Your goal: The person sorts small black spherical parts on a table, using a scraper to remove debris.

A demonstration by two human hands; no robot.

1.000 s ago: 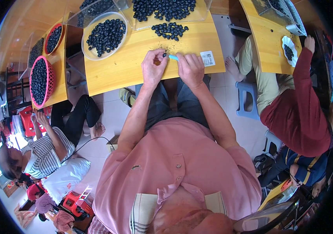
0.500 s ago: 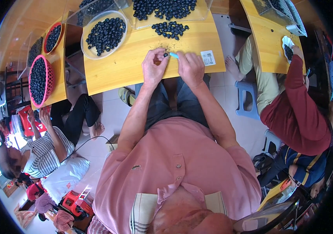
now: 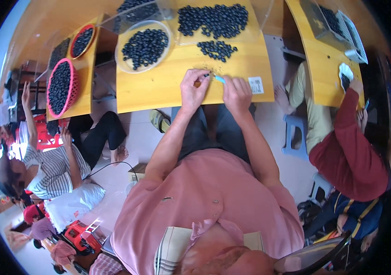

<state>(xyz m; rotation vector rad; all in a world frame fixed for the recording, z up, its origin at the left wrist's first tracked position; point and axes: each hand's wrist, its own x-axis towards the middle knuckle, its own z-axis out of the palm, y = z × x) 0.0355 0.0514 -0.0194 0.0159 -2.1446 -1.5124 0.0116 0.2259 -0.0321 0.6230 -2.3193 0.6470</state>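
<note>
Your left hand [image 3: 194, 90] is pinched shut on a small brownish seed [image 3: 198, 84] at the near edge of the yellow table [image 3: 159, 87], and your right hand [image 3: 236, 93] sits just beside it, fingers curled around a thin light-blue tool [image 3: 219, 79] whose tip points at the seed. Just past your hands there's a small loose pile of dark seeds [image 3: 217, 49], and further off a bigger heap [image 3: 214, 20]. To the far left of those, one clear round bowl [image 3: 144, 46] is full of the same dark seeds. On the next table to the left you've got two red baskets [image 3: 61, 86], both loaded with dark seeds too. A white label [image 3: 255, 85] lies right of your right hand
</note>
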